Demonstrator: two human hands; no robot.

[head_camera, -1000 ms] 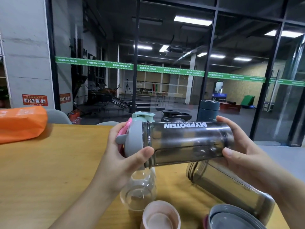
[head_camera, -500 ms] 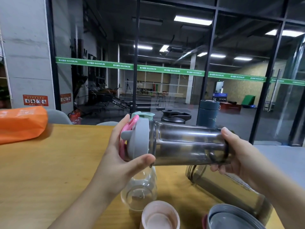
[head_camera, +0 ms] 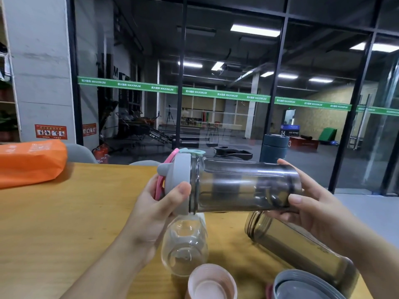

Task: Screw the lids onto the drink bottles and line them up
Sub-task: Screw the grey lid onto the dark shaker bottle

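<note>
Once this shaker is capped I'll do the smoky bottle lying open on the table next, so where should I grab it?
Grip the smoky bottle round its middle, coming from above. It lies on its side, threaded mouth toward the clear bottle, so the barrel is exposed and the threads stay free for the grey lid.

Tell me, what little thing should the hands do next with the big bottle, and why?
Probably stand it up on the table. The left hand grips the grey lid, which looks seated on the smoky bottle held sideways by the right hand. Another bottle lies open near a loose grey lid, so that one likely comes after.
</note>
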